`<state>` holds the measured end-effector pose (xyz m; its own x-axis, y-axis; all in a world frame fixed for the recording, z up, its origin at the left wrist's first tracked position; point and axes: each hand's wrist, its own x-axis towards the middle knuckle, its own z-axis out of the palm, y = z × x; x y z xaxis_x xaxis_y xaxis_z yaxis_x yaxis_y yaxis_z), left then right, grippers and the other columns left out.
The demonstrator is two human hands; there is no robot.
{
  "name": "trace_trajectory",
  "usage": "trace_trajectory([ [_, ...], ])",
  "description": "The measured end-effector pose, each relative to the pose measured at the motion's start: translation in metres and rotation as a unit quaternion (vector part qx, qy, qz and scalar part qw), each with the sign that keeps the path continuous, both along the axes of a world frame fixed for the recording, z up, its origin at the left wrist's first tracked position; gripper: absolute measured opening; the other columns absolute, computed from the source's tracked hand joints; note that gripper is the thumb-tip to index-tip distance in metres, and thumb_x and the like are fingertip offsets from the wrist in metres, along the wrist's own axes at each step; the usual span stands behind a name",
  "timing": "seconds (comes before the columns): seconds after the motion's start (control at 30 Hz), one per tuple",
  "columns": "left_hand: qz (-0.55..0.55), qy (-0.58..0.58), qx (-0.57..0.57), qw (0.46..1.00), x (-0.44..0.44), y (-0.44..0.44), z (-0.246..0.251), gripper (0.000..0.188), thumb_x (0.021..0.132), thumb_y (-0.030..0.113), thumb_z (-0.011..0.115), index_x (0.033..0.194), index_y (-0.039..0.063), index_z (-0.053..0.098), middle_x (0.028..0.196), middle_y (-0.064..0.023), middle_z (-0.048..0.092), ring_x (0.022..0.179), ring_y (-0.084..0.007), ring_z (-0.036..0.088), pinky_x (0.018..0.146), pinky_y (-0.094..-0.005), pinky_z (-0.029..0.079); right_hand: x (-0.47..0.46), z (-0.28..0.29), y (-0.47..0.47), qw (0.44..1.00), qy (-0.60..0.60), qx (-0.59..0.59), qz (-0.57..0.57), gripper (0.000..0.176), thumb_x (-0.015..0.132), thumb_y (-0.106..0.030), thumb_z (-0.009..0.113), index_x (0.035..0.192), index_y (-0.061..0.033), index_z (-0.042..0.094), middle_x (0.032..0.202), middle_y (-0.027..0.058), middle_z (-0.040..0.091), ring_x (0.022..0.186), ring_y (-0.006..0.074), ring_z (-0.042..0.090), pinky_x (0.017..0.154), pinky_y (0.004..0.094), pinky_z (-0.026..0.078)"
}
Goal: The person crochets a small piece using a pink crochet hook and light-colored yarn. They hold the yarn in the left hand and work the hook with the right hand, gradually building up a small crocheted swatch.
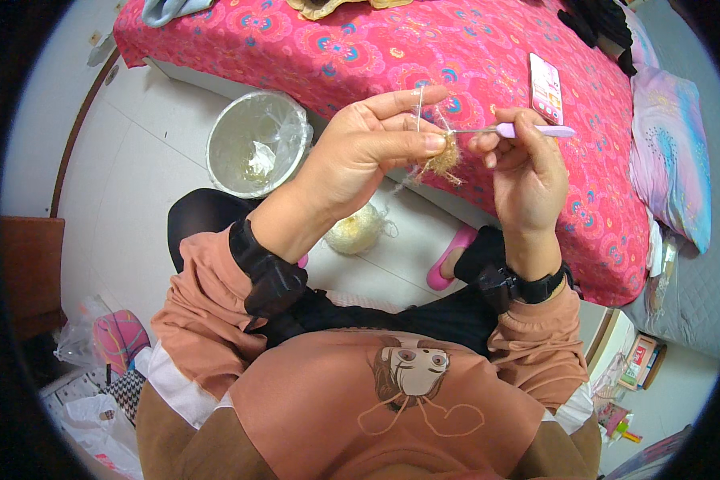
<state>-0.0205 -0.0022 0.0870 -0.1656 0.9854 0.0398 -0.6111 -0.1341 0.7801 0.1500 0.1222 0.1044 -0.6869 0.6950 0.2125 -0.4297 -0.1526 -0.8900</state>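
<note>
My left hand (360,144) pinches a small tan crocheted piece (445,157) between thumb and fingers. A strand of pale yarn loops over its raised index finger. In my right hand (525,156) is a crochet hook (537,130) with a lilac handle, held level. Its metal shaft points left and meets the top of the crocheted piece near my left thumb. Below my hands, a ball of cream fuzzy yarn (354,231) rests on the tiled floor.
A bed with a pink patterned cover (360,54) stands ahead, bearing a smartphone (546,87). A lined waste bin (258,144) is on the floor at left. A tie-dye pillow (669,150) lies at right. Pink shoes (450,258) and plastic bags (96,420) also show.
</note>
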Motion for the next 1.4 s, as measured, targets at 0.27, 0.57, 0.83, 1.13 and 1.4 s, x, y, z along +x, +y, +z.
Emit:
trace_trajectory([
  [0.27, 0.084, 0.068, 0.012, 0.994, 0.011, 0.0, -0.004, 0.06, 0.084, -0.002, 0.068, 0.139, -0.005, 0.044, 0.099, -0.0084, 0.07, 0.09, -0.0131, 0.067, 0.082, -0.0252, 0.053, -0.013, -0.007, -0.025, 0.751, -0.087, 0.63, -0.178, 0.034, 0.076, 0.001, 0.072, 0.107, -0.0109, 0.074, 0.116, 0.0172, 0.064, 0.096, 0.0285, 0.066, 0.086, 0.0346, 0.054],
  [0.57, 0.0, -0.026, -0.023, 0.999, 0.0, -0.002, 0.002, 0.058, 0.085, 0.007, 0.07, 0.138, -0.002, 0.048, 0.1, -0.0065, 0.07, 0.095, -0.0124, 0.065, 0.088, -0.0243, 0.049, 0.005, -0.002, -0.012, 0.97, -0.027, 0.206, -0.122, 0.018, 0.098, -0.011, 0.053, 0.1, 0.0027, 0.065, 0.087, 0.0144, 0.069, 0.078, 0.0226, 0.066, 0.072, 0.0311, 0.052],
  [0.83, 0.087, 0.1, 0.003, 0.991, 0.007, 0.001, -0.003, 0.056, 0.086, 0.0, 0.069, 0.138, -0.004, 0.048, 0.095, -0.0077, 0.07, 0.09, -0.0139, 0.067, 0.085, -0.0248, 0.052, -0.007, -0.013, -0.01, 0.995, -0.025, 0.056, -0.082, 0.021, 0.099, -0.011, 0.051, 0.106, 0.0034, 0.065, 0.089, 0.0138, 0.069, 0.08, 0.0222, 0.066, 0.074, 0.0304, 0.052],
  [1.13, 0.029, -0.005, -0.002, 1.0, 0.005, -0.001, -0.001, 0.055, 0.087, 0.003, 0.068, 0.137, -0.005, 0.047, 0.101, -0.0076, 0.069, 0.093, -0.013, 0.065, 0.087, -0.026, 0.051, -0.01, -0.001, -0.017, 0.759, -0.056, 0.624, -0.178, 0.024, 0.082, -0.006, 0.07, 0.106, -0.006, 0.071, 0.099, 0.0142, 0.069, 0.09, 0.0281, 0.065, 0.084, 0.0369, 0.051],
  [1.4, -0.037, -0.061, 0.015, 0.997, 0.005, -0.003, 0.002, 0.055, 0.087, 0.005, 0.069, 0.137, -0.005, 0.049, 0.098, -0.0046, 0.068, 0.092, -0.0112, 0.065, 0.087, -0.0254, 0.05, 0.002, -0.006, 0.001, 0.995, 0.054, -0.087, -0.001, 0.024, 0.099, -0.018, 0.052, 0.1, 0.0035, 0.064, 0.074, 0.0117, 0.063, 0.071, 0.0222, 0.058, 0.07, 0.0318, 0.047],
])
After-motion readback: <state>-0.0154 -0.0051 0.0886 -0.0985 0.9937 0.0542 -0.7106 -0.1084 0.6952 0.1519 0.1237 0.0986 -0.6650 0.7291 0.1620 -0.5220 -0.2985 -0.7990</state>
